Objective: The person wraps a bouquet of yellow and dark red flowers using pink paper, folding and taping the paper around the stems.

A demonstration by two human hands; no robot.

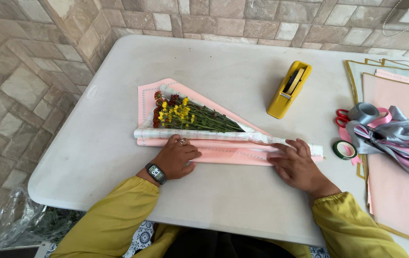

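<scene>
Your left wrist carries the only screen here: a smartwatch (156, 172) with a small dark rectangular face showing pale marks, on a black band just above your yellow sleeve. The nearest thing to a package is the wrapped bouquet (199, 125) at mid-table, a long cone of pink sheet with a pale printed inner layer, flowers lying inside

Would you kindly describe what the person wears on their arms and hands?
Both arms wear loose mustard-yellow sleeves gathered at elastic cuffs. The left wrist carries a dark smartwatch with a lit rectangular face. The left hand wears a small ring; the right hand is bare.
</scene>
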